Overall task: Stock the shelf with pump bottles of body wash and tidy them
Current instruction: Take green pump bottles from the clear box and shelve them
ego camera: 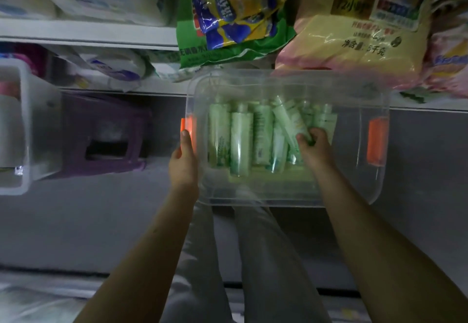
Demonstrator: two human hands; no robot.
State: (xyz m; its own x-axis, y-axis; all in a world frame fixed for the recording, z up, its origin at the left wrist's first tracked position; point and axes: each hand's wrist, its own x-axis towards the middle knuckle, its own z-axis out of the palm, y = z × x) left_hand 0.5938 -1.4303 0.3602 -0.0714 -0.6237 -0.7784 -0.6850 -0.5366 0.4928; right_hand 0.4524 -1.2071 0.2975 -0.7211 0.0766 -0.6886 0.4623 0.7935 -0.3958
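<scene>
- Several pale green bottles [240,140] lie side by side inside a clear bin [354,196] in front of the shelves.
- At the bin's left rim, the left hand [183,160] grips beside an orange latch [186,126], thumb over the edge.
- Inside the bin, the right hand [315,148] curls its fingers round one tilted bottle [286,122].
- Above, bagged goods [235,11] crowd a shelf [88,34].

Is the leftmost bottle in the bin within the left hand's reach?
Likely yes: the left hand holds the bin wall right beside the leftmost bottle, which lies uncovered; it must let go first.
</scene>
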